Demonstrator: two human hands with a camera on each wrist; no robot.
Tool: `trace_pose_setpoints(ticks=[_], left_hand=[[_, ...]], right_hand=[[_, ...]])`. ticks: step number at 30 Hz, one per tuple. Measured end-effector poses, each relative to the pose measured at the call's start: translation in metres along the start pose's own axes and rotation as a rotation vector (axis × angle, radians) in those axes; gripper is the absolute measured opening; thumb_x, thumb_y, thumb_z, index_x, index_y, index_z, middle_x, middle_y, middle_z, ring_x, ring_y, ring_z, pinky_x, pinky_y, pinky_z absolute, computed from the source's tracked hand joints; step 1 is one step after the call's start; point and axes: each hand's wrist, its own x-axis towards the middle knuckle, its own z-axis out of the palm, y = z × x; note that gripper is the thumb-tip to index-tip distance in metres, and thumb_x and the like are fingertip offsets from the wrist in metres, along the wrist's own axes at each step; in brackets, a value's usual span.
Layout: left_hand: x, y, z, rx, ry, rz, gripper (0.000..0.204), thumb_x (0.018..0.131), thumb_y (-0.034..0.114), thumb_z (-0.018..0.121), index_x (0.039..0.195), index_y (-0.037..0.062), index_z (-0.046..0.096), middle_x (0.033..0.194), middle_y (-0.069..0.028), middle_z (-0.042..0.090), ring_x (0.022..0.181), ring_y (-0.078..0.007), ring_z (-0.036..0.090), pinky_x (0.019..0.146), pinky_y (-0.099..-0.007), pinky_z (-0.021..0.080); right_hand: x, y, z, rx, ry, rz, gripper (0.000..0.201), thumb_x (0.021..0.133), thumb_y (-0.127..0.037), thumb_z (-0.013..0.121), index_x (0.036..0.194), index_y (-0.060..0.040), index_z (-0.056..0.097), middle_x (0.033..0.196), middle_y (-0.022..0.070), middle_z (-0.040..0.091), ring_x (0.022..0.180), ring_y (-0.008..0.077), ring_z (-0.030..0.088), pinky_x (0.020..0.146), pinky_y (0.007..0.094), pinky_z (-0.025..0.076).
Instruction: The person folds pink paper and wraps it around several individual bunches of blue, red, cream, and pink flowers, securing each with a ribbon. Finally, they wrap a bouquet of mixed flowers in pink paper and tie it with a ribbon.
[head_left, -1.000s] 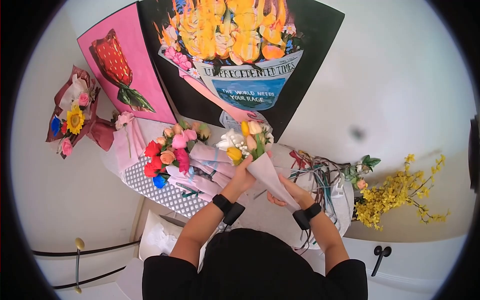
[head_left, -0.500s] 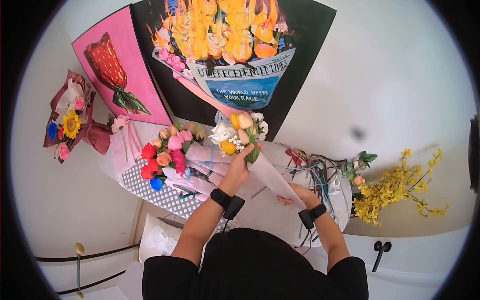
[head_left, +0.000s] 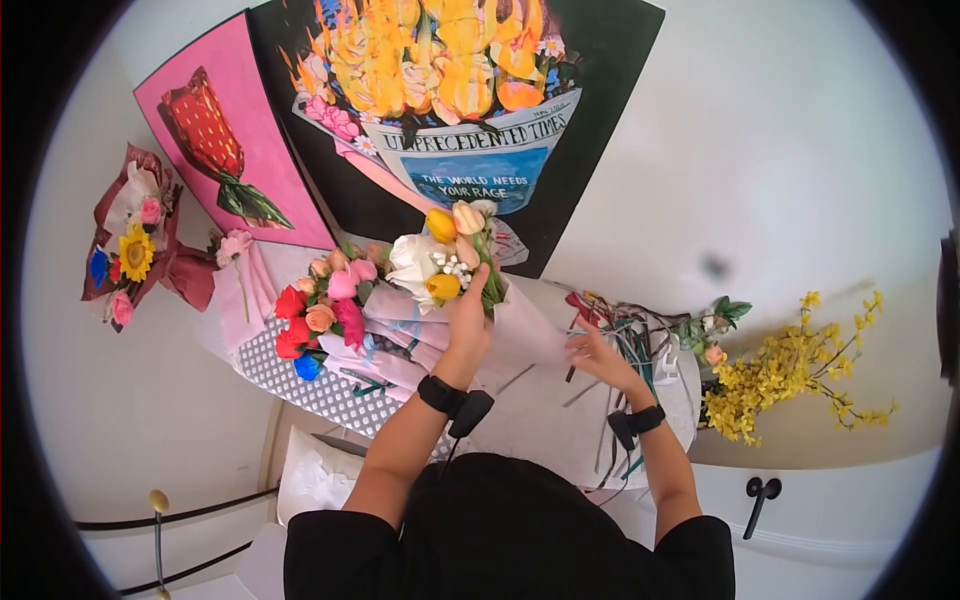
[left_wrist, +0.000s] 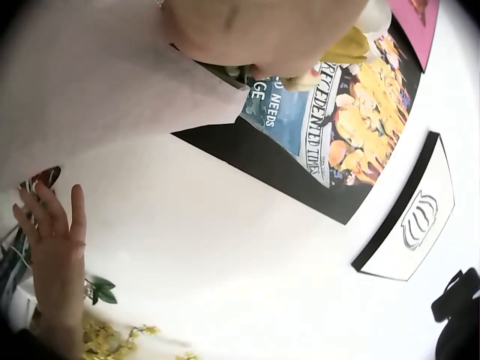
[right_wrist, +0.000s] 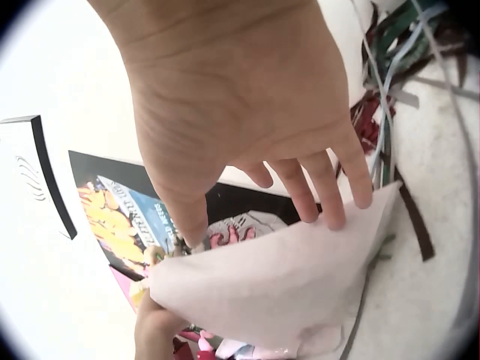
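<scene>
My left hand grips a bouquet of yellow and pale tulips, a big white flower and tiny white blossoms, just below the heads. Pale pink wrapping paper runs from the stems toward the right, and it fills much of the left wrist view. My right hand is raised over the table with its fingers spread. In the right wrist view its fingertips overlap the upper edge of the paper. The left hand's fingers are largely hidden behind the bouquet in the head view.
Several wrapped bouquets lie left on the table. Ribbons are heaped at the right. Yellow blossoms stand past the right edge. A large flower painting leans at the back.
My right hand has let go of the paper's lower end and moved up and to the right, fingers spreading. The left hand has carried the bouquet slightly up and left.
</scene>
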Motion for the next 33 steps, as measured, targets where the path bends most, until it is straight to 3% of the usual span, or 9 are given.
trace_pose_setpoints(ticks=[4,6,9,15,21,25,26,28,33], left_hand=[[-0.004,0.008,0.002,-0.029,-0.026,-0.083,0.035,0.083,0.006,0.059,0.116,0.0007,0.048,0.104,-0.0082,0.058,0.093,-0.0178,0.058,0.079,-0.0286,0.047],[-0.002,0.010,-0.002,-0.083,-0.035,-0.123,0.033,0.083,0.006,0.058,0.115,0.0013,0.048,0.101,-0.0083,0.059,0.093,-0.0185,0.058,0.080,-0.0293,0.047],[-0.003,0.012,-0.008,-0.084,-0.049,-0.217,0.030,0.083,0.009,0.059,0.112,0.0021,0.051,0.099,-0.0083,0.059,0.092,-0.0184,0.058,0.079,-0.0305,0.047],[0.008,0.035,-0.018,0.072,-0.094,-0.226,0.028,0.082,0.012,0.061,0.107,0.0018,0.054,0.097,-0.0078,0.060,0.090,-0.0183,0.057,0.077,-0.0322,0.047],[0.043,0.048,-0.037,-0.196,-0.020,-0.150,0.015,0.083,0.014,0.057,0.096,0.0066,0.054,0.083,-0.0046,0.058,0.079,-0.0173,0.058,0.071,-0.0364,0.048],[0.054,0.066,-0.042,-0.257,0.114,-0.078,0.013,0.085,0.016,0.054,0.095,0.0074,0.053,0.080,-0.0039,0.057,0.074,-0.0167,0.057,0.069,-0.0353,0.048],[0.055,0.061,-0.044,-0.253,0.113,-0.083,0.013,0.085,0.016,0.054,0.095,0.0074,0.053,0.080,-0.0039,0.057,0.074,-0.0167,0.057,0.069,-0.0353,0.048],[0.064,0.036,-0.054,-0.216,0.151,-0.086,0.012,0.085,0.016,0.055,0.094,0.0078,0.054,0.079,-0.0044,0.057,0.071,-0.0167,0.056,0.067,-0.0349,0.048],[0.070,-0.056,-0.070,-0.120,0.207,-0.307,0.012,0.083,0.015,0.059,0.091,0.0071,0.055,0.077,-0.0057,0.056,0.065,-0.0187,0.055,0.059,-0.0349,0.047]], right_hand=[[0.008,-0.003,0.041,-0.169,0.072,0.048,0.090,0.072,-0.019,0.072,0.140,-0.0063,0.016,0.115,0.0145,0.043,0.099,0.0255,0.052,0.084,0.0345,0.044],[0.014,-0.011,0.052,-0.802,0.400,-0.292,0.091,0.068,-0.014,0.072,0.139,-0.0050,0.017,0.117,0.0200,0.044,0.101,0.0328,0.052,0.086,0.0375,0.043],[0.023,-0.006,0.060,-0.486,0.288,-0.264,0.087,0.067,-0.018,0.071,0.138,-0.0065,0.022,0.124,0.0254,0.042,0.111,0.0391,0.046,0.088,0.0411,0.043],[0.011,-0.014,0.047,-0.533,0.129,-0.230,0.066,0.075,-0.020,0.060,0.134,-0.0084,0.032,0.120,0.0216,0.049,0.106,0.0376,0.050,0.085,0.0401,0.044],[-0.020,-0.005,0.012,-0.730,0.064,-0.056,0.058,0.075,-0.012,0.054,0.130,-0.0093,0.039,0.119,0.0204,0.051,0.102,0.0391,0.052,0.085,0.0400,0.045],[-0.057,0.028,-0.055,-0.831,0.429,-0.333,0.059,0.068,-0.007,0.053,0.126,-0.0096,0.044,0.104,0.0185,0.057,0.092,0.0391,0.055,0.076,0.0426,0.047],[-0.067,0.032,-0.068,-0.829,0.432,-0.328,0.059,0.068,-0.007,0.053,0.126,-0.0096,0.044,0.104,0.0185,0.057,0.092,0.0391,0.055,0.076,0.0426,0.047],[-0.080,0.037,-0.086,-0.919,0.449,0.007,0.065,0.065,-0.011,0.059,0.128,-0.0092,0.042,0.094,0.0181,0.057,0.086,0.0372,0.056,0.073,0.0425,0.047],[-0.074,0.025,-0.079,-1.082,0.378,0.148,0.070,0.067,-0.018,0.063,0.130,-0.0046,0.036,0.104,0.0205,0.054,0.090,0.0382,0.055,0.074,0.0433,0.047]])
